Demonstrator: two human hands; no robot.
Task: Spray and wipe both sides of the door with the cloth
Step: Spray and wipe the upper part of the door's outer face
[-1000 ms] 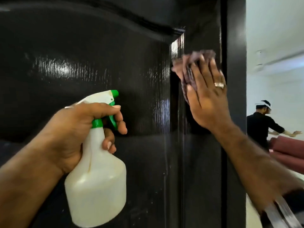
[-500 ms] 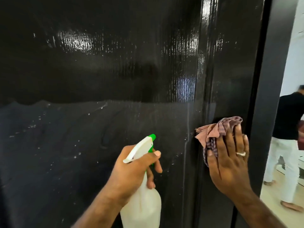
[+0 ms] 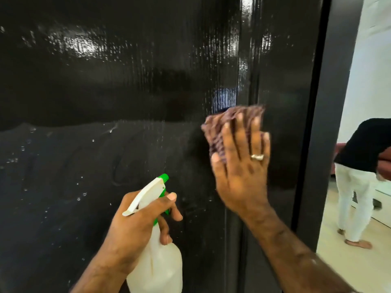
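The door [image 3: 127, 92] fills nearly the whole view: a dark, glossy panel whose upper part shines with streaked light, while the lower part looks duller and carries scattered droplets. Its right edge stands against a lit room, where another person [image 3: 359, 176] in a black top and white trousers stands well apart from the work.

The step in hand looks like the wipe on this face of the door. The right hand [image 3: 241, 172] lies flat with its fingers spread and fairly straight, pressing the cloth [image 3: 218, 127] against the panel just beside the vertical groove near the door's edge. The cloth, reddish and bunched, shows above and to the left of the fingertips; it is blurred, which suggests a stroke under way.

The left hand [image 3: 135, 225] grips the neck of the spray bottle [image 3: 156, 269], a white bottle with a green collar and nozzle tip, held low, near the panel but clear of it. The fingers curl round the neck, one by the trigger; whether it is squeezing cannot be told.

The next move probably calls for carrying the cloth leftwards and down across the droplets, with steady flat pressure. The other face is out of sight, and its state cannot be judged.
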